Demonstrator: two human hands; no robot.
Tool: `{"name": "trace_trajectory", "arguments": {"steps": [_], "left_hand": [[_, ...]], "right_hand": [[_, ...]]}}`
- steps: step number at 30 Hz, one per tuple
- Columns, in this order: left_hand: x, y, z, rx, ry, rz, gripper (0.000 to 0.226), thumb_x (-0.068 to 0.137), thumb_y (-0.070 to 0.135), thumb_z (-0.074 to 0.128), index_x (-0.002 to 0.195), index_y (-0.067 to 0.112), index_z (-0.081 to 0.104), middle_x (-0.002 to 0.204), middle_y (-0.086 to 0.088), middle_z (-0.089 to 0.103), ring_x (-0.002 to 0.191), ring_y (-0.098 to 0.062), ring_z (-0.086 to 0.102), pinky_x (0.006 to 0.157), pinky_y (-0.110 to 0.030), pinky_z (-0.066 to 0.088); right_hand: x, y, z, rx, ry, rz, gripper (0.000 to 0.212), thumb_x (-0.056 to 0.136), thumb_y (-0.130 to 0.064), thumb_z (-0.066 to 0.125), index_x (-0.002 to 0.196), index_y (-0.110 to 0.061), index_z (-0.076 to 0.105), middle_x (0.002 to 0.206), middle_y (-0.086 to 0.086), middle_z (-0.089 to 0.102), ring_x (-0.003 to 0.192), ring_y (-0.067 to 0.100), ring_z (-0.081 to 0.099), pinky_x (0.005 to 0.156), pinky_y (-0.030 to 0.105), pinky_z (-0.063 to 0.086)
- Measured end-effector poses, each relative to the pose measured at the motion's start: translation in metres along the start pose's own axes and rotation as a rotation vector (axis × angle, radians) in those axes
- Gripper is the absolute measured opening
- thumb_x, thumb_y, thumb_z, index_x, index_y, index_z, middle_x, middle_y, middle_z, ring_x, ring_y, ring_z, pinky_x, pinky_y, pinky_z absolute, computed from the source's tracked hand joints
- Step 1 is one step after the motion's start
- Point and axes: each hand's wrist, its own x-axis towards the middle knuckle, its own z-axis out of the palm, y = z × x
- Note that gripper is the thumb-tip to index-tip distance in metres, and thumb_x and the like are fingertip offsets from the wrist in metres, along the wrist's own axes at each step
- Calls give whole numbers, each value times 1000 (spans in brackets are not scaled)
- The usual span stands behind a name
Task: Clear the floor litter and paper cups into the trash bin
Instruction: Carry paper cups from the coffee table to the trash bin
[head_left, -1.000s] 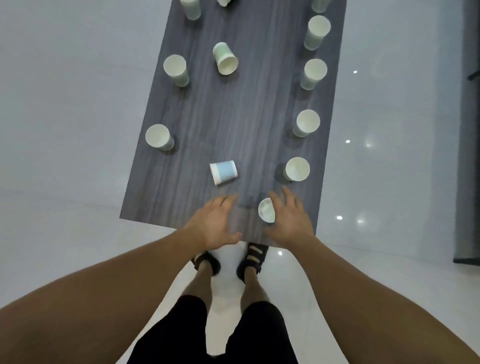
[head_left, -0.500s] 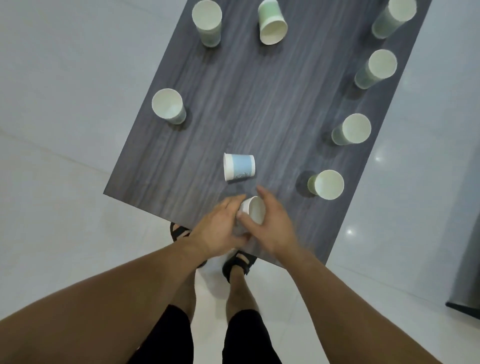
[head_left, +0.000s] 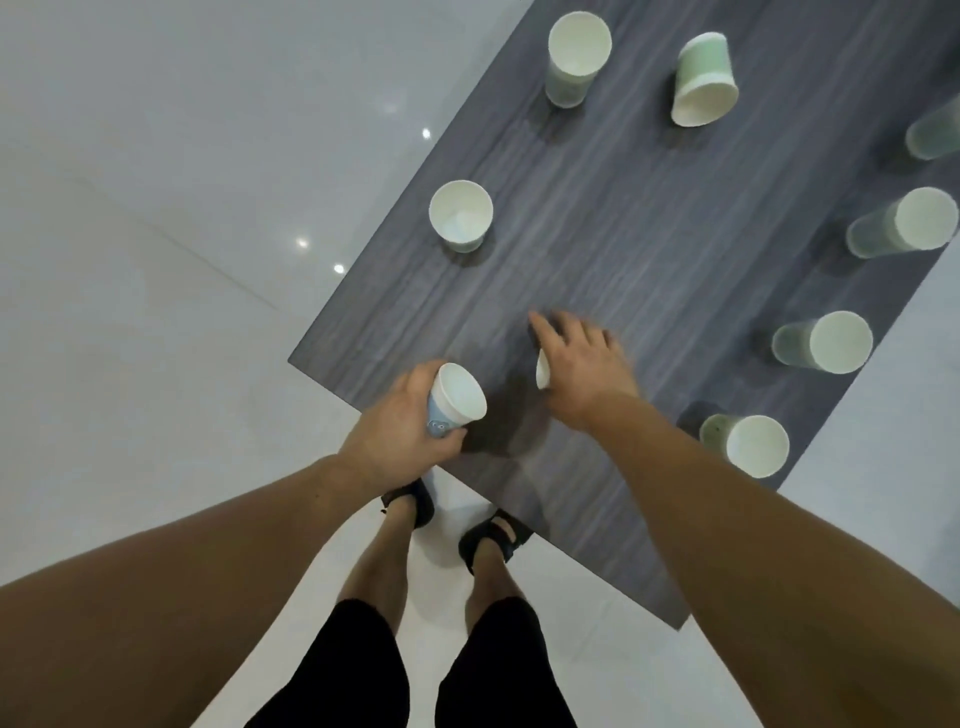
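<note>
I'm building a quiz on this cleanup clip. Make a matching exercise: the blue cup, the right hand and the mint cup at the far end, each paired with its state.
Things:
1. blue cup
2. right hand
3. mint cup

States:
A. lies on its side
B. covers a white-rimmed cup
C. gripped by the left hand

Pairs: 1-C, 2-B, 3-A
</note>
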Motion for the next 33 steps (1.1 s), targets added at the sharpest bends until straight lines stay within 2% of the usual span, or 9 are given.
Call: {"name": "trace_trajectory", "arguments": {"steps": [2,4,8,11,13,17,23,28,33], "left_hand": [[-5,-5,-5,63,81,17,75,69,37,80,132,22,43,123,0,52,111,-17,49,88,-30,46],[-10,-7,-14,112,147,36,76,67,39,82,130,20,46,121,-2,52,110,-18,49,90,-33,45],[-21,3,-43,63,154,12,78,67,39,81,133,23,42,122,-1,52,111,-22,50,90,-33,44],[-35,20,-77,-51,173,-6,94,69,34,77,145,30,22,134,-4,44,119,-22,46,95,-38,45],[-49,30,-104,-71,196,11,100,69,33,74,147,39,11,134,-4,41,116,-22,47,92,-37,46],[-89,37,-153,-6,262,-3,94,72,35,73,148,32,19,130,-3,37,110,-25,51,87,-27,41],[-172,30,-206,42,513,-124,86,73,38,74,145,20,30,142,-3,37,123,-25,44,96,-37,42],[-258,10,-234,-68,672,-274,84,73,33,76,143,24,31,137,-3,36,112,-28,52,88,-33,47],[-326,-20,-256,-156,794,-397,91,74,31,74,147,32,21,132,-2,29,103,-28,54,81,-32,50]], "right_hand": [[1,-5,3,-38,-39,16,84,81,-29,68,150,-23,21,143,9,39,131,32,38,108,43,29],[-6,-15,1,12,13,79,76,82,-37,66,146,-21,29,135,8,47,124,30,42,102,41,33],[-28,-39,-25,228,162,113,85,78,-53,68,147,-20,32,134,5,49,122,28,41,101,40,33],[-49,-60,-59,416,167,47,87,76,-43,75,149,-22,32,135,6,44,121,28,43,101,37,37],[-65,-78,-83,445,193,2,83,77,-36,73,148,-26,32,134,4,41,118,27,46,99,36,40],[-96,-121,-128,413,237,-103,76,80,-31,68,147,-25,33,134,4,36,118,26,46,98,37,44],[-128,-194,-186,307,293,-332,70,81,-31,66,144,-23,36,134,3,32,116,26,44,92,38,46],[-156,-257,-215,209,288,-541,69,79,-30,67,140,-17,39,136,6,33,118,28,42,92,37,44],[-174,-328,-227,83,291,-707,70,79,-31,64,142,-19,37,138,3,34,120,25,40,89,32,40]]}}
